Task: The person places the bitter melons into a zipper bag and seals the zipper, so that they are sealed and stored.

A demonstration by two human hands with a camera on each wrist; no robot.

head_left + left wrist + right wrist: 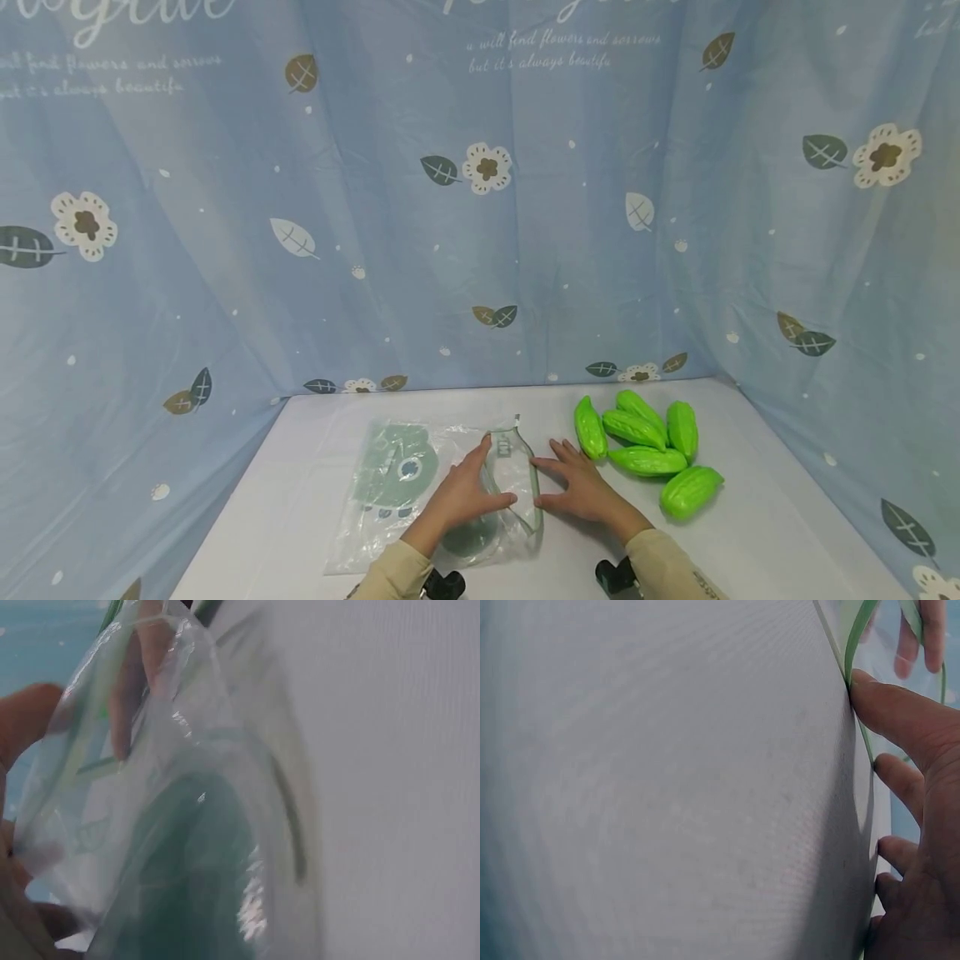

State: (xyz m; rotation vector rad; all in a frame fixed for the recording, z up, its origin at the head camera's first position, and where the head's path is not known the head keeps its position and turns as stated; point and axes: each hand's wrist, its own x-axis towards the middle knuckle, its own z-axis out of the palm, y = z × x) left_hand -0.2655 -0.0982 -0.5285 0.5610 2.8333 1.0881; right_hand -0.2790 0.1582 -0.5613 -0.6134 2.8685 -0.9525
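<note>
A clear plastic bag (457, 446) with pale green print lies on the white table, its green-edged mouth spread wide on the right. My left hand (467, 493) is at the near layer of that mouth, thumb and fingers spread apart against the film. In the left wrist view, the clear film (202, 697) bulges up and fingers show through it. My right hand (585, 490) touches the opposite green rim with outstretched fingers. Its thumb (900, 712) presses at the green strip (859, 634) in the right wrist view, while the other fingertips rest along the edge.
Several bright green bitter melons (648, 460) lie in a loose group to the right of my right hand. A blue curtain (390, 250) with flowers and leaves surrounds the white table (285, 492) at the back and sides. Black wrist cameras (444, 585) sit below both hands.
</note>
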